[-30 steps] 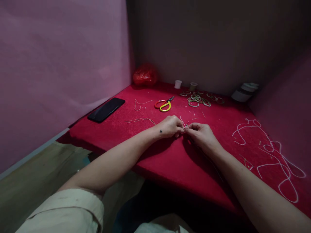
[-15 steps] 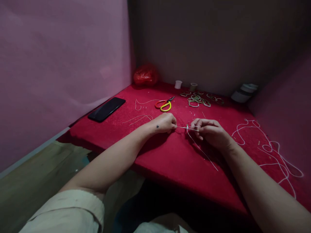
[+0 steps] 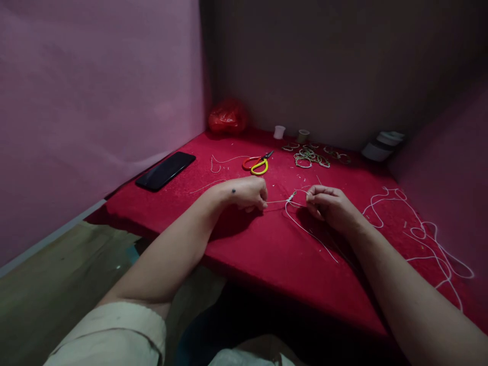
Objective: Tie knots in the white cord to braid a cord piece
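Above the red cloth, my left hand is closed on one end of a thin white cord, which runs taut to the right. My right hand pinches cord between thumb and fingers on the other side. Between the two hands sits a small knotted piece, whitish with a green tip. From it a loose cord tail droops toward the front right, its end lying on the cloth. Just behind my left hand lie scissors with one red and one yellow handle.
A black phone lies at the left edge of the red table. At the back are a red plastic bag, a white spool, an olive spool, several cord loops and a jar. Tangled white cord covers the right side.
My left hand has moved left and the right hand slightly right, widening the gap. The knotted piece shows more fully, tilted between them, and the loose tail has shifted left.
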`<state>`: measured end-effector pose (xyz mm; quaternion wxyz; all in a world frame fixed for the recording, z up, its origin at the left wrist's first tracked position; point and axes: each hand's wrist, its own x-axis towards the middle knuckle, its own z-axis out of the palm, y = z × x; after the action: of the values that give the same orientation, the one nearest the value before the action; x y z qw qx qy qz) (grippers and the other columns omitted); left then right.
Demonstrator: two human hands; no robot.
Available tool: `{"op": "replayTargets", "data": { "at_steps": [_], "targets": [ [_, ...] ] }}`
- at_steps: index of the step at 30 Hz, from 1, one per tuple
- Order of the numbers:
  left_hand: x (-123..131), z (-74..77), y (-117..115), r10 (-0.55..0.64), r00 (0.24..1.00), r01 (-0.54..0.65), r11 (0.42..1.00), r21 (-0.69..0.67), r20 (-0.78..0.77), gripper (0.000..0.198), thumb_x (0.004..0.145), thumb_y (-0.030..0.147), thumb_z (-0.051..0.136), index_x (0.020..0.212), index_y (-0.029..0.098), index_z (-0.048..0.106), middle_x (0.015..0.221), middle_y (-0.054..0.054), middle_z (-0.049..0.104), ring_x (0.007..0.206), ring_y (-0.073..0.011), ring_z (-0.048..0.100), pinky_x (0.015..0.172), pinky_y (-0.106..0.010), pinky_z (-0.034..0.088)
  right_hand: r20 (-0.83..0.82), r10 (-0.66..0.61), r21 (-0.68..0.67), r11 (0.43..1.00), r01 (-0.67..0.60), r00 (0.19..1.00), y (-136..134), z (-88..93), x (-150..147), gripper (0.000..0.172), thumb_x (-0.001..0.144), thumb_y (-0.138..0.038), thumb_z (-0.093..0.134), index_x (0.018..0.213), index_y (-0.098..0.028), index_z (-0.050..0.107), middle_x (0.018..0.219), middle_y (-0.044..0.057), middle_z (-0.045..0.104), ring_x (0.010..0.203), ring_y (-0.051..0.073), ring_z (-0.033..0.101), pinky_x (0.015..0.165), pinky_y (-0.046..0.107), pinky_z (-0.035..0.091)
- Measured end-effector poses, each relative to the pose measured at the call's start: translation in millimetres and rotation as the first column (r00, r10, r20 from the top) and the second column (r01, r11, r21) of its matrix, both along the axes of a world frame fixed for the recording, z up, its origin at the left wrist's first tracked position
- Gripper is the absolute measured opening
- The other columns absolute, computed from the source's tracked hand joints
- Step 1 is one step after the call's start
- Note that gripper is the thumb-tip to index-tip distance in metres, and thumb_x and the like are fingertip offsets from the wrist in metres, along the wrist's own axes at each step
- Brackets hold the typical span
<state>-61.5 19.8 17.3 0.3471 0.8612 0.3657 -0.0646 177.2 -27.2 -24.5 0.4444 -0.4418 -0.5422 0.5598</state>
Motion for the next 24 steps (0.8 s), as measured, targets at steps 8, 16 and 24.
{"op": "replayTargets", "data": {
  "at_steps": [8,16,24],
  "targets": [
    [-8.5,12.0,-2.8,-0.112,0.992,0.105,0.988,-0.114,-0.059,0.018,0.073,0.027,0.054,0.066,0.015,0.064,0.047,0.001,0.052,0.042,-0.0086,0.045,0.047,-0.022,0.033,0.133,0.046,0.005,0.999,-0.047,0.99,-7.5,4.8,-11.0,0.012,0.07,-0.026,0.064,0.068,-0.016,0.057,0.054,-0.001,0.058,0.041,0.006,0.043,0.039,0.019,0.028],
    [-3.2,8.3,4.5,0.013,0.994,-0.051,0.94,0.338,0.112,0.024,0.068,0.027,0.06,0.088,0.017,0.068,0.082,-0.003,0.065,0.075,-0.0132,0.054,0.068,-0.023,0.036,0.141,0.048,0.025,0.998,-0.052,0.989,-9.5,8.0,-13.3,0.012,0.072,-0.027,0.063,0.07,-0.016,0.058,0.056,-0.001,0.058,0.042,0.006,0.042,0.039,0.02,0.026],
    [42.6,-33.7,-5.4,0.039,0.984,-0.119,0.868,0.482,0.172,0.018,0.074,0.023,0.051,0.084,0.016,0.064,0.084,-0.006,0.059,0.076,-0.0149,0.052,0.066,-0.025,0.038,0.121,-0.007,0.125,0.992,-0.009,0.993,-10.4,10.5,-14.4,0.009,0.071,-0.025,0.065,0.071,-0.016,0.062,0.06,0.0,0.062,0.05,0.008,0.047,0.047,0.021,0.033]
  ]
}}
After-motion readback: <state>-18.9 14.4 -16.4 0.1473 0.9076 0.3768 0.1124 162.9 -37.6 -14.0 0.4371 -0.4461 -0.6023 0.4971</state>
